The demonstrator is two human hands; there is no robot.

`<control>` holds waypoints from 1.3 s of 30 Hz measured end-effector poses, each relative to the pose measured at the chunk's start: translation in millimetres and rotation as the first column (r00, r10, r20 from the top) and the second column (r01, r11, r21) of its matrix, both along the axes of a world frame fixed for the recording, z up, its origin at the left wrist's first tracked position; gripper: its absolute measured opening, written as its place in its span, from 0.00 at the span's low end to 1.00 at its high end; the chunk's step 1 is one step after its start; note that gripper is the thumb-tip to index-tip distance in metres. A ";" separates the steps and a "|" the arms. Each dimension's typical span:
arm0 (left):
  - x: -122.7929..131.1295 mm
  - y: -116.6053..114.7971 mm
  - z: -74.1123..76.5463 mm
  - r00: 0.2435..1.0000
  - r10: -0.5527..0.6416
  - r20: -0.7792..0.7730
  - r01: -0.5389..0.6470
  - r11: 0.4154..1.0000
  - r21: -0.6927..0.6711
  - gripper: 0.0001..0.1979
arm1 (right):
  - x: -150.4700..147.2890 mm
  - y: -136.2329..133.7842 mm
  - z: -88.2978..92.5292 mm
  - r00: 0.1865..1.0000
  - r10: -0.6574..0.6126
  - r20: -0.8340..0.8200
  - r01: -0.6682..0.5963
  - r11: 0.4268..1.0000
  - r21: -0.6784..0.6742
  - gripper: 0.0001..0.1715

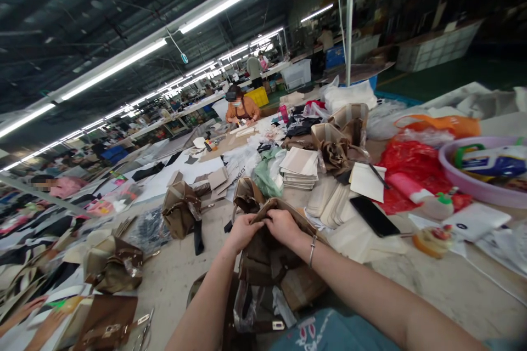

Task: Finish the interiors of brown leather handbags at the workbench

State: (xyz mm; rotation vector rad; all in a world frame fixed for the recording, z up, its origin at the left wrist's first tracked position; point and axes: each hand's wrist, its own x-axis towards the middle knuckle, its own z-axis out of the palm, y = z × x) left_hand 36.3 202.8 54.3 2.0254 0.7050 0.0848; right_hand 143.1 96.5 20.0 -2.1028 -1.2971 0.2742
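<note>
Both my hands grip the top edge of a brown leather bag (263, 255) that stands on the worktable in front of me. My left hand (242, 230) pinches the rim on the left, fingers closed. My right hand (283, 226), with a bracelet on its wrist, clasps the rim beside it, fingers curled. The bag's inside folds lie between the two hands. Another brown bag (180, 209) sits to the left, apart from my hands.
More brown bags (113, 269) lie at the left. Stacks of beige cut pieces (300, 169), a black phone (374, 215), a red plastic bag (411, 167) and a pink basin (477, 184) crowd the right. A person (241, 107) works at the table's far end.
</note>
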 end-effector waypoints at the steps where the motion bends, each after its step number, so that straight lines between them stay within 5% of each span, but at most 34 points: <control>1: 0.6 0.3 0.3 1.000 0.005 -0.008 -0.005 1.000 -0.003 0.12 | 1.6 -0.5 0.3 1.000 0.015 0.007 -0.015 1.000 0.003 0.12; 12: 6.2 -13.0 16.6 0.999 -0.012 -0.034 0.020 0.969 0.245 0.16 | 11.2 -10.0 7.3 0.980 0.130 0.153 -0.114 0.987 -0.109 0.12; 26: 8.7 -16.5 10.6 0.995 0.096 0.004 -0.088 0.893 0.442 0.14 | 12.1 -6.6 14.8 0.957 0.169 0.235 -0.127 0.975 -0.183 0.12; 33: 5.2 -23.7 24.2 0.994 0.107 -0.025 -0.065 0.754 0.654 0.17 | 14.0 -7.6 15.8 0.950 0.176 0.257 -0.129 0.974 -0.187 0.13; 39: 12.7 -17.0 47.5 0.969 0.074 -0.235 0.129 0.658 0.742 0.15 | 10.2 -6.5 17.0 0.943 0.197 0.268 -0.150 0.971 -0.186 0.12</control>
